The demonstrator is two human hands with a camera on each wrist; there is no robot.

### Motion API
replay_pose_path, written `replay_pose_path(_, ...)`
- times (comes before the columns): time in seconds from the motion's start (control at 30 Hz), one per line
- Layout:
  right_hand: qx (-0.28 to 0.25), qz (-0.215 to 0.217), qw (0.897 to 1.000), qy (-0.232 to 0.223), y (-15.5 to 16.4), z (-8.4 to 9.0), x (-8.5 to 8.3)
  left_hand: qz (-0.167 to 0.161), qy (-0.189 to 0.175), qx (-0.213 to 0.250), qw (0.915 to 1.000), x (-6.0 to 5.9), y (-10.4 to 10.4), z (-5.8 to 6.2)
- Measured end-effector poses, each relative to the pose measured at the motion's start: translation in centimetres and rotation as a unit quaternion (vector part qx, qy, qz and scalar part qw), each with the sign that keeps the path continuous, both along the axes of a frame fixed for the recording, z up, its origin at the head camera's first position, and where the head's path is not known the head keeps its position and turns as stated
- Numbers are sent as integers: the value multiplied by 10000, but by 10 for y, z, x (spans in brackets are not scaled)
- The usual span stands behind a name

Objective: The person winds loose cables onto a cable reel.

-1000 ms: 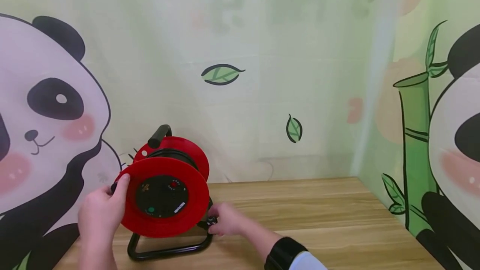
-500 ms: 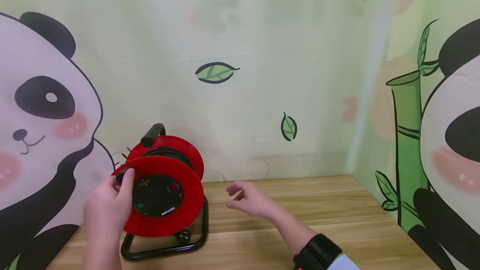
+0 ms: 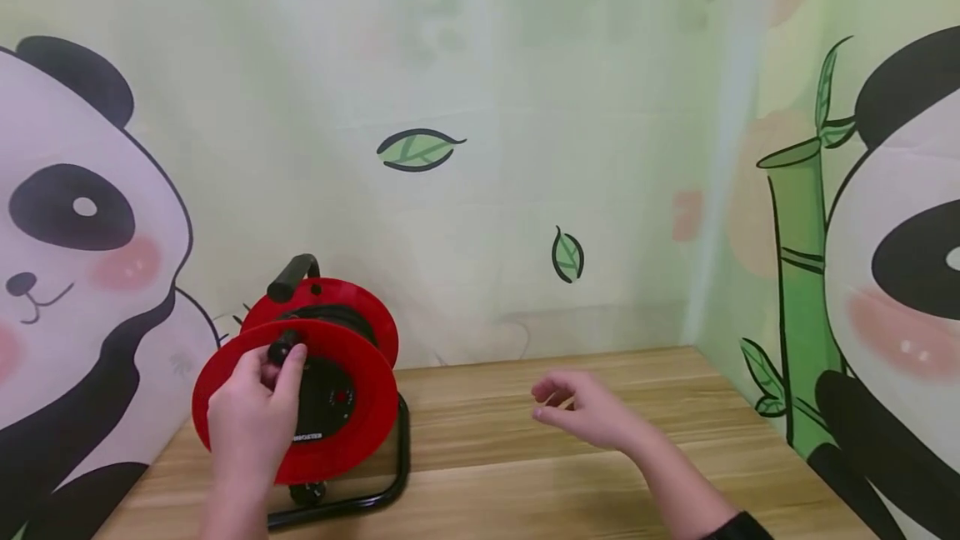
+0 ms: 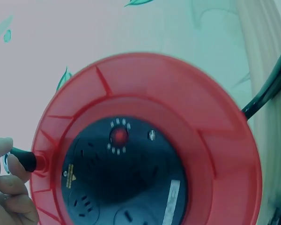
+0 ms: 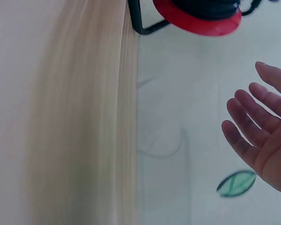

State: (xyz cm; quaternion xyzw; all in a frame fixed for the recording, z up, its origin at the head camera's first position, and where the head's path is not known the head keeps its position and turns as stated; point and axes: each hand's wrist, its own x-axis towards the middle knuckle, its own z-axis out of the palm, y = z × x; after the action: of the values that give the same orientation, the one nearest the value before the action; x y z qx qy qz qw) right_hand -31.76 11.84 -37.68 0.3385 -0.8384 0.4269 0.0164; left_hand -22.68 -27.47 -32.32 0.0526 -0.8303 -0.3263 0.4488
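Note:
A red cable reel (image 3: 352, 448) stands on a black tube frame (image 3: 403, 448), with black cable (image 3: 337, 319) wound between its two discs. My left hand (image 3: 255, 423) pinches the black winding knob (image 3: 283, 346) near the top of the front disc; in the left wrist view the fingers wrap the same knob (image 4: 23, 159). A dark socket panel (image 3: 322, 402) fills the disc's centre, partly behind my hand. The black plug (image 3: 307, 493) shows below the disc's lower edge. My right hand (image 3: 588, 411) hovers right of the reel, fingers loosely bent, holding nothing.
A wood-grain table (image 3: 510, 473) lies under the reel and my right hand. Behind it hangs a pale green cloth backdrop (image 3: 480, 273) printed with pandas, leaves and bamboo. The reel's black carrying handle (image 3: 294, 277) rises above the rear disc.
My left hand has carried the knob up and right, turning the drum clockwise. The plug has swung left beneath the disc. My right hand has let go of the plug and moved right.

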Motion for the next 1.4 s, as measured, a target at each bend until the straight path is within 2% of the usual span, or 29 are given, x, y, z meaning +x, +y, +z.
replay_pose_path(0.13, 22, -346, 9994, -89, 22, -8, 5, -178, 159, -183, 9995, -4, 9, -5)
replay_pose_path(0.37, 171, -894, 9958, -57, 43, -10, 2, -295, 65, -624, 9976, -8, 23, -5)
replay_pose_path(0.6, 359, -815, 9957, 244, 57, -17, 0, -429, -137, -964, 9943, -11, 36, -12)
replay_pose_path(0.93, 440, -950, 9944, -141, 67, -28, 0, -576, -225, -1297, 9896, -14, 46, -26)
replay_pose_path(1.03, 449, -992, 9939, -175, 68, -29, -1, -719, -513, -1347, 9869, -14, 49, -26)
replay_pose_path(1.13, 441, -1027, 9935, -213, 70, -30, -1, -844, -993, -1340, 9824, -14, 53, -27)
replay_pose_path(1.4, 425, -962, 9942, -218, 70, -32, -2, -1012, -2331, -1433, 9565, -18, 58, -36)
